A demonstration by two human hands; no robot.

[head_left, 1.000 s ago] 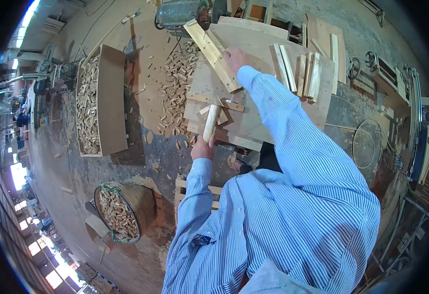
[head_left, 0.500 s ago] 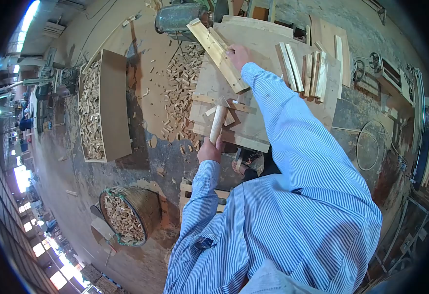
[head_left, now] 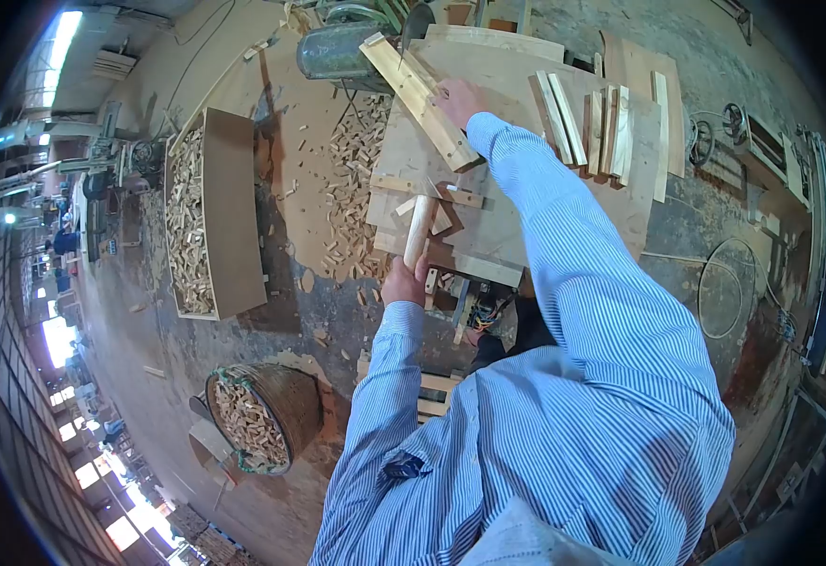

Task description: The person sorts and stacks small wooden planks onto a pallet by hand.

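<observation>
My left hand [head_left: 404,282] is wrapped round the near end of a pale, smooth wooden piece [head_left: 420,231] at the front edge of the worktable [head_left: 503,226]. Its far end lies by a narrow wooden crosspiece [head_left: 460,196], where a thin, blade-like metal part [head_left: 435,188] stands up. Small wood offcuts [head_left: 441,219] lie beside the piece. Farther over the table, my right hand [head_left: 460,101] has its fingers closed at the edge of a long wooden board [head_left: 424,106] with dark spots or holes, set at a slant.
Several wooden strips [head_left: 618,132] lie at the table's right. Small blocks [head_left: 356,189] are heaped on the floor to the left. A long box [head_left: 234,212] and a woven basket [head_left: 305,415] hold more blocks. A motor-like cylinder [head_left: 342,52] sits behind the table.
The camera view has shifted slightly, so the surroundings sit a little farther right. Both hands stay almost where they were, still on the wooden piece and the board.
</observation>
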